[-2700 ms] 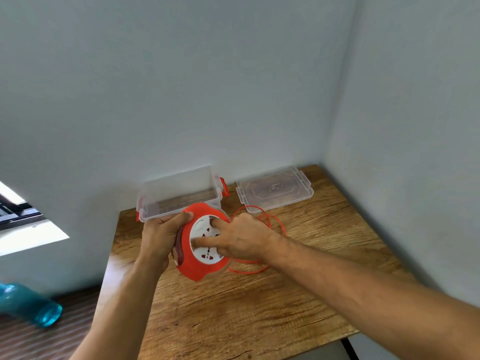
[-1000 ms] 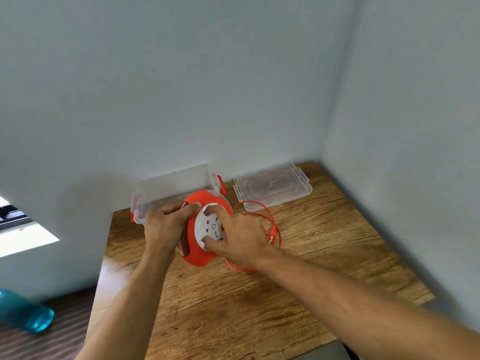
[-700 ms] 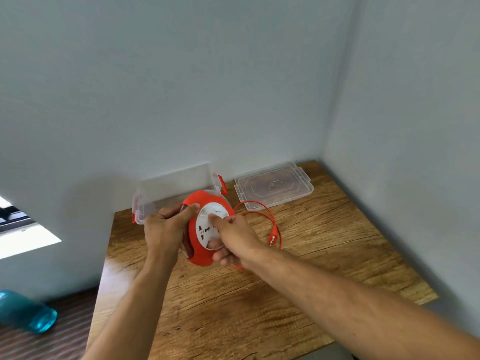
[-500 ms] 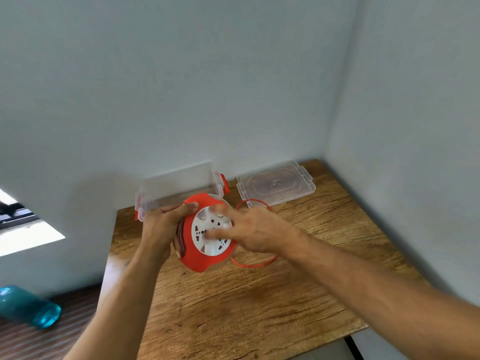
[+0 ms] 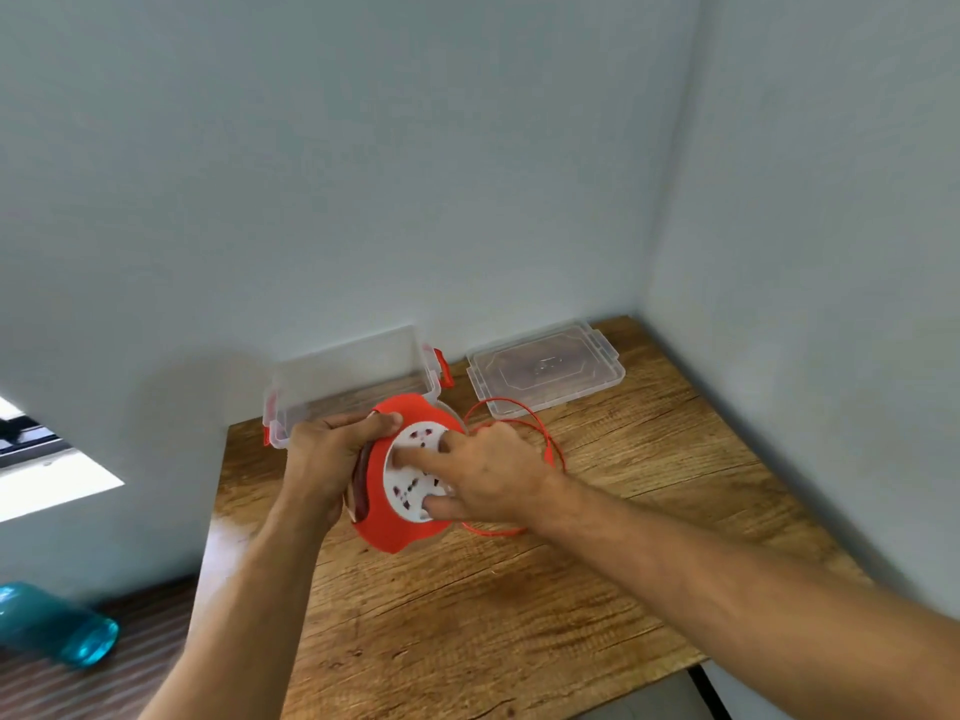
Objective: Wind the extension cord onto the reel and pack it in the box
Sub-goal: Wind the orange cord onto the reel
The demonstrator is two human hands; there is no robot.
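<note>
Reel [image 5: 387, 527], red with white socket face (cord [image 5: 551, 449] loose beside), gripped by left hand [image 5: 322, 459]; right-hand fingers [image 5: 415, 457] splayed on face.

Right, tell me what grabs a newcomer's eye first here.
The bright orange reel, held above the wooden table: the left hand grips its edge and the right hand presses its white socket face. Then the loose orange cord looping right, and the clear box behind it.

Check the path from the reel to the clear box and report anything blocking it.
Nothing visible blocks it. The clear box stands open just behind the reel, and its lid lies apart to the right. Loose orange cord on the table remains unwound.
</note>
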